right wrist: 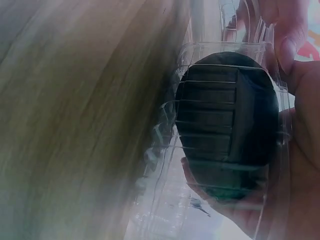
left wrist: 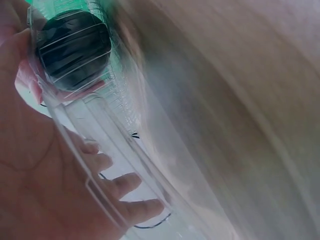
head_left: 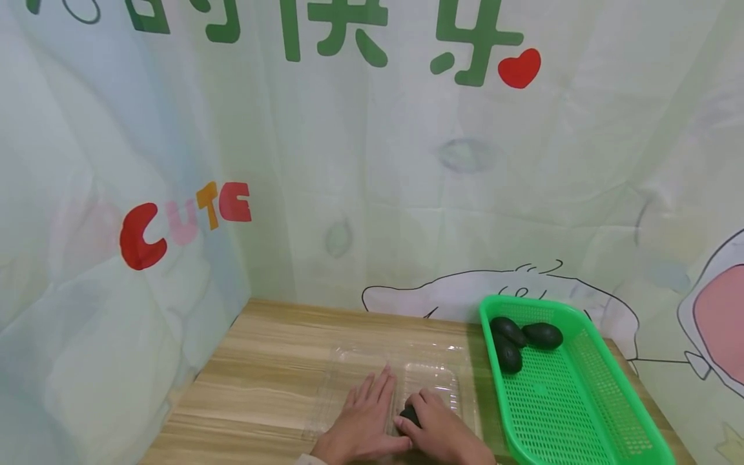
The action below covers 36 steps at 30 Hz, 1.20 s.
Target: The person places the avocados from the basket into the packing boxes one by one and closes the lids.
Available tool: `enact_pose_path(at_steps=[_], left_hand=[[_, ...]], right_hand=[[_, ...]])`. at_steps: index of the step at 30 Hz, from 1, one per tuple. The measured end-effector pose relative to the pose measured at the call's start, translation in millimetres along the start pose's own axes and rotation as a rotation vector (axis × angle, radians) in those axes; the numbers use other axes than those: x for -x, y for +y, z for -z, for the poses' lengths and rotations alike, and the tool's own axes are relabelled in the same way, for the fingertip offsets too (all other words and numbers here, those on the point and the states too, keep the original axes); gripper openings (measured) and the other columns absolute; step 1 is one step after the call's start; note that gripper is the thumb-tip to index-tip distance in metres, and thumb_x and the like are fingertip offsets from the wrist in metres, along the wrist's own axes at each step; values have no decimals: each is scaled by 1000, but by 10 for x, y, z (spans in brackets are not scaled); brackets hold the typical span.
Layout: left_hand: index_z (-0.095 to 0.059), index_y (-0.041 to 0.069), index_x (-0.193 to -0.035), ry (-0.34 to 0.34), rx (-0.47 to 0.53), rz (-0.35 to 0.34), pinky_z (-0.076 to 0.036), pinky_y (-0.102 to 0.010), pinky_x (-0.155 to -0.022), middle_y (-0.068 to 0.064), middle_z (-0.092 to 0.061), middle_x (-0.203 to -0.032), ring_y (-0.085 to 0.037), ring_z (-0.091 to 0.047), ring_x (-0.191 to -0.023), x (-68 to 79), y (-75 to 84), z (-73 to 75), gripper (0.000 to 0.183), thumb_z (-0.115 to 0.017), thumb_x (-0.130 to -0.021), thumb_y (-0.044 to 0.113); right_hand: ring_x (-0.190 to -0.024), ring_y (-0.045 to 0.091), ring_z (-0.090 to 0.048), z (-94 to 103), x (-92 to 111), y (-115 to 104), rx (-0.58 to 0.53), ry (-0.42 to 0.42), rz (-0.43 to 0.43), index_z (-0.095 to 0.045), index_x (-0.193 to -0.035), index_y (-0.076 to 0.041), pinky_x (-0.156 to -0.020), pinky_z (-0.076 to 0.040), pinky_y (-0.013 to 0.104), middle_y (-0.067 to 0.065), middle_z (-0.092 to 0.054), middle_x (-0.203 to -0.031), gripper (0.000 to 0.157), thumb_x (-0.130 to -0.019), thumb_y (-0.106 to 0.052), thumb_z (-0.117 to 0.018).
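Observation:
A clear plastic clamshell container [head_left: 431,376] lies spread on the wooden table. My left hand [head_left: 361,418] rests on its left part with the fingers stretched out. Over the right-hand compartment, my right hand [head_left: 443,427] curls round a dark avocado [head_left: 410,414], and much of the fruit is hidden under the fingers. In the right wrist view that avocado [right wrist: 227,120] shows through the ribbed clear plastic, with the palm beside it. The left wrist view also has the avocado [left wrist: 75,50] behind the plastic wall, above my left fingers [left wrist: 142,210].
A green plastic basket [head_left: 587,413] stands to the right of the container. Several dark avocados [head_left: 543,336] lie at its far left end. Behind the table hangs a printed curtain [head_left: 372,161], which also runs along the left side.

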<state>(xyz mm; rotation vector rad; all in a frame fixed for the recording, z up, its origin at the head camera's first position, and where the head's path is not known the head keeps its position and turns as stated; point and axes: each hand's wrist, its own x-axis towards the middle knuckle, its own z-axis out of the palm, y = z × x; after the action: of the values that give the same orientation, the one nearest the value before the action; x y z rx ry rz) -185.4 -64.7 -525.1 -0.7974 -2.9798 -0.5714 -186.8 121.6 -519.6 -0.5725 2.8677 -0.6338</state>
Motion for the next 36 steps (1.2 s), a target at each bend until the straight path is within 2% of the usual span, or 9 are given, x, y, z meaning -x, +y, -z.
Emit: enact_pose_path(at_steps=[9,15,19,22,25,29,31,36], left_hand=[[-20,7,-153,-3,4,0,-31,-63,-104,-11,-15,-161,-37,-27,-141,-14,11,-1,114,-43,-73,85],[-21,8,-153,2,-3,-15,-32,-63,-103,-11,-15,-161,-37,-27,-141,0,26,-9,113,-41,-73,86],[-21,7,-153,-6,26,-13,-32,-64,-103,-13,-16,-160,-38,-27,-141,7,36,3,114,-43,-73,86],[-18,9,-153,-20,32,-8,-31,-65,-103,-11,-13,-161,-39,-25,-142,2,35,9,114,-44,-73,85],[-16,11,-154,-28,42,-1,-30,-66,-103,-8,-10,-162,-39,-25,-142,-11,29,8,114,-47,-73,85],[-14,12,-154,-50,60,14,-30,-67,-102,-8,-11,-162,-40,-25,-141,-36,21,12,116,-48,-71,85],[-14,11,-154,-61,61,21,-29,-66,-103,-8,-12,-162,-39,-25,-142,-50,14,12,117,-48,-71,86],[-14,11,-154,-62,58,25,-28,-65,-105,-8,-12,-162,-39,-24,-142,-62,7,3,118,-47,-70,87]], right_hand=[[-91,9,-50,10,-7,36,-87,-7,5,-59,-105,-25,-75,-48,36,-10,-53,-102,44,-92,-64,-43],[-91,7,-51,-8,9,58,-104,34,58,-60,-104,-25,-78,-48,35,-11,-54,-101,39,-95,-58,-42],[-92,7,-53,-4,26,76,-99,52,70,-61,-105,-24,-79,-49,36,-11,-55,-103,37,-97,-55,-43],[-98,12,-56,23,52,99,-59,99,90,-62,-109,-20,-83,-49,39,-9,-57,-106,39,-97,-53,-44],[-103,18,-57,97,93,129,-21,145,111,-60,-114,-14,-85,-50,42,-4,-57,-110,44,-97,-52,-45],[-105,20,-58,267,168,154,17,176,92,-58,-118,-14,-84,-51,43,-2,-57,-114,54,-95,-59,-42],[-107,18,-58,369,217,149,43,190,62,-58,-119,-17,-85,-51,42,-4,-57,-116,58,-93,-65,-40],[-108,12,-56,620,360,119,96,284,16,-59,-117,-23,-88,-51,40,-10,-57,-115,57,-89,-69,-43]])
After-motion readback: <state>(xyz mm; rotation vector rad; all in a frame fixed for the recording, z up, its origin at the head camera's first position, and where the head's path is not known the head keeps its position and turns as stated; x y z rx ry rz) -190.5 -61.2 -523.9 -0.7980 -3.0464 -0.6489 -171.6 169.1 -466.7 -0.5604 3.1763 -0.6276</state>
